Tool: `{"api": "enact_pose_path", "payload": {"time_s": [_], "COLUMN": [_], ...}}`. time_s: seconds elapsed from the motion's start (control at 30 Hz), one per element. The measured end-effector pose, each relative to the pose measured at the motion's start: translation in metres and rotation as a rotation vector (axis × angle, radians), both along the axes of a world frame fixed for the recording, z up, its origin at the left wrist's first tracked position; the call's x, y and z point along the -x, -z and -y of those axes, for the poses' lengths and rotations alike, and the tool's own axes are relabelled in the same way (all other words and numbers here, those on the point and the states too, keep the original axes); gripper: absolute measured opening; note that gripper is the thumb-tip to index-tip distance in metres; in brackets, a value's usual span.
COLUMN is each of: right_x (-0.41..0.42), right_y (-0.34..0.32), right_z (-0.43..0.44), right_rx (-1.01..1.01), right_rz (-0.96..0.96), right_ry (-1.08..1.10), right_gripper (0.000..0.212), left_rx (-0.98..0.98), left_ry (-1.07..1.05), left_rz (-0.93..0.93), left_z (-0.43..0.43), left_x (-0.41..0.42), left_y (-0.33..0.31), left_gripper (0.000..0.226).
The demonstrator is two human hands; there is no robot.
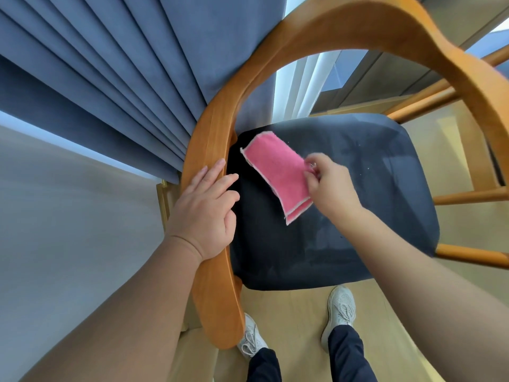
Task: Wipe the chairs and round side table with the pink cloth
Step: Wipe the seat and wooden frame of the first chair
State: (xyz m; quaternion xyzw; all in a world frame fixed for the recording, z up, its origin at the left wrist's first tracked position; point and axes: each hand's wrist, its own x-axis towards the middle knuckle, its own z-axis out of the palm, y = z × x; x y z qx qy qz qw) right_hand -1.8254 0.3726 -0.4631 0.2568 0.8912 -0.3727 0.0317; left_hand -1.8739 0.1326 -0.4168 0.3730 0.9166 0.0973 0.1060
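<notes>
A wooden chair (212,139) with a curved orange-brown armrest and back rail stands right below me. Its dark grey padded seat (371,194) fills the middle of the view. My right hand (332,186) pinches the folded pink cloth (278,172) by its right edge, and the cloth hangs over the left part of the seat. My left hand (205,210) rests on the left armrest, fingers straight and pointing toward the seat. The round side table is not in view.
Pleated blue curtains (110,73) hang close against the chair's left side, with a white sheer curtain (297,89) behind the chair. Pale wooden floor (300,326) lies under the chair, and my two feet in white shoes stand at its front edge.
</notes>
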Motion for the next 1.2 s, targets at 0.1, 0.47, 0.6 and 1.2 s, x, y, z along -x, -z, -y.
{"api": "enact_pose_path", "payload": {"time_s": [0.1, 0.47, 0.6, 1.2], "right_x": [-0.037, -0.033, -0.028, 0.092], "right_y": [0.042, 0.128, 0.133, 0.137], "right_z": [-0.002, 0.013, 0.014, -0.002], "right_rx": [-0.093, -0.542, -0.526, -0.534], "right_rz": [0.311, 0.173, 0.188, 0.117], "right_ry": [-0.075, -0.823, -0.784, -0.464], "right_gripper": [0.014, 0.057, 0.063, 0.059], "left_rx": [-0.010, 0.003, -0.003, -0.022], "left_ry": [-0.004, -0.011, -0.012, -0.026], "left_rz": [0.002, -0.013, -0.010, 0.016], "left_z": [0.000, -0.001, -0.001, 0.000], "left_x": [0.000, -0.001, 0.000, 0.001], "left_y": [0.000, 0.001, 0.003, 0.004], "left_gripper": [0.041, 0.041, 0.041, 0.040]}}
